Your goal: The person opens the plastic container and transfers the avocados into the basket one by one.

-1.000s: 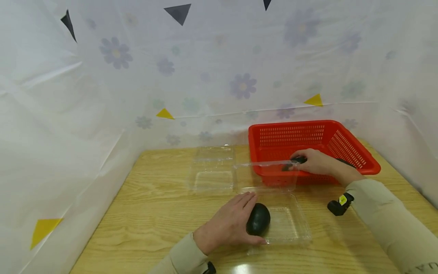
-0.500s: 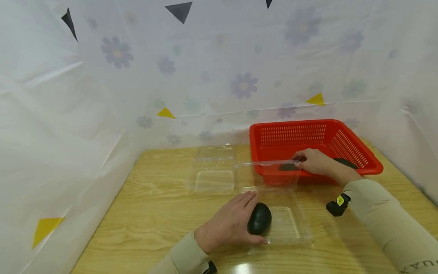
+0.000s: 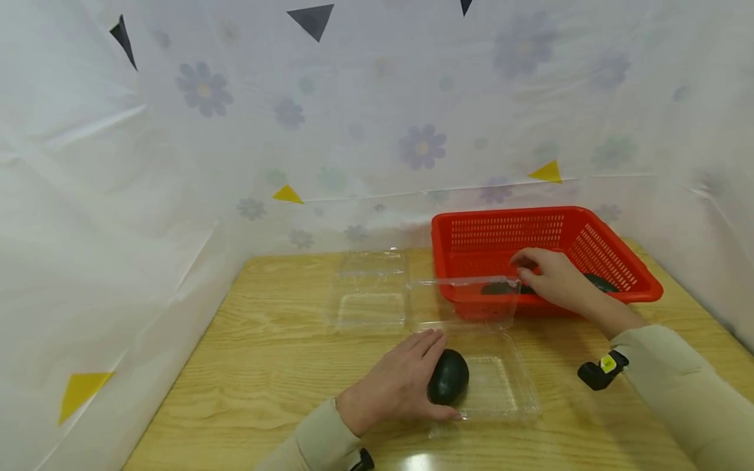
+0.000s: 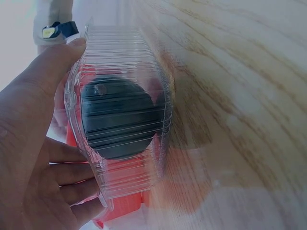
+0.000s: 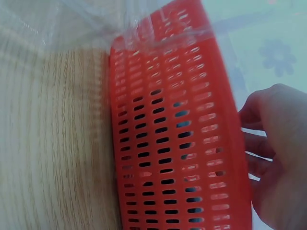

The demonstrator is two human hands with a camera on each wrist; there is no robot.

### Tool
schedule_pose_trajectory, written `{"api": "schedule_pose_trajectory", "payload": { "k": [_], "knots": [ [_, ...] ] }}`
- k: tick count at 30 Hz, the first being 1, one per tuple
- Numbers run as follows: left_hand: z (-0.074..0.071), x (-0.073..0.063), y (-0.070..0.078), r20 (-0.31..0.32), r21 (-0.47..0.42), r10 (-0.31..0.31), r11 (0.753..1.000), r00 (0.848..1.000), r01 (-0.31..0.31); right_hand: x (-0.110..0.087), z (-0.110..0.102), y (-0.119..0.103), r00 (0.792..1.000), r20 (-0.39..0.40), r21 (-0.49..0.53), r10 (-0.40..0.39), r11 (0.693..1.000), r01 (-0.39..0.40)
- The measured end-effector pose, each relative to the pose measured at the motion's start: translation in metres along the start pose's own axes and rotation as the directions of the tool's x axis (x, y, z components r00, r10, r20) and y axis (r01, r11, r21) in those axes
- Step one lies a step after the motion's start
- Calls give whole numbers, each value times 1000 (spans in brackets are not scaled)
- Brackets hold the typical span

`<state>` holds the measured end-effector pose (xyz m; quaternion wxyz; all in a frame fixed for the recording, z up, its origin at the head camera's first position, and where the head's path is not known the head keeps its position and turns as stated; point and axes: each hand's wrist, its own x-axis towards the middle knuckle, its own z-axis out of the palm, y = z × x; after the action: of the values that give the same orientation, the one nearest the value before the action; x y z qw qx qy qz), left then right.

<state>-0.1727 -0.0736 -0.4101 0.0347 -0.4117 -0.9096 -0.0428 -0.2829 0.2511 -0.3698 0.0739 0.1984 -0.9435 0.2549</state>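
A dark green avocado [image 3: 450, 378] lies in the left part of an open clear plastic container [image 3: 497, 387]. My left hand [image 3: 396, 383] holds that container by its left side, thumb at the front corner and fingers along the rim; the avocado shows through the ribbed wall [image 4: 120, 43] in the left wrist view. My right hand [image 3: 554, 280] is over the front of the red basket [image 3: 501, 224], fingers loosely bent and holding nothing. Several dark avocados lie inside, one [image 3: 499, 288] left of the hand and another [image 3: 601, 282] right of it, partly hidden by the basket's front wall.
The container's raised clear lid [image 3: 459, 304] stands between it and the basket, overlapping the basket in the head view. Another open clear container [image 3: 371, 309] sits to the left on the wooden table [image 3: 265, 347]. A white flowered sheet [image 3: 353, 98] hangs behind and at the sides.
My right hand has let go of a dark avocado in the basket, lifted slightly and drawn right, its fingers parting. The left hand and its container have stayed put.
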Motion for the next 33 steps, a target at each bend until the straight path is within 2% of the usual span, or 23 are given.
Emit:
{"api": "schedule_pose_trajectory", "payload": {
  "k": [5, 12, 15, 26, 33],
  "knots": [
    [-1, -1, 0, 0, -10, -13, 1000, 1000, 13, -13, -9, -6, 997, -69, -1, -15, 1000, 15],
    [-1, -1, 0, 5, -4, -9, 1000, 1000, 9, -38, -17, -13, 981, -177, -30, -73, 997, 68],
    [0, -1, 1, -5, 3, -4, 1000, 1000, 4, -47, -21, -17, 976, -196, -49, -90, 995, 82],
    [0, -1, 1, -10, -6, -5, 1000, 1000, 5, -70, -25, -36, 961, -222, -68, -165, 986, 154],
    [0, -1, 1, -1, -25, -14, 1000, 1000, 14, -79, -27, -50, 965, -196, -48, -175, 984, 169]
  ]
}}
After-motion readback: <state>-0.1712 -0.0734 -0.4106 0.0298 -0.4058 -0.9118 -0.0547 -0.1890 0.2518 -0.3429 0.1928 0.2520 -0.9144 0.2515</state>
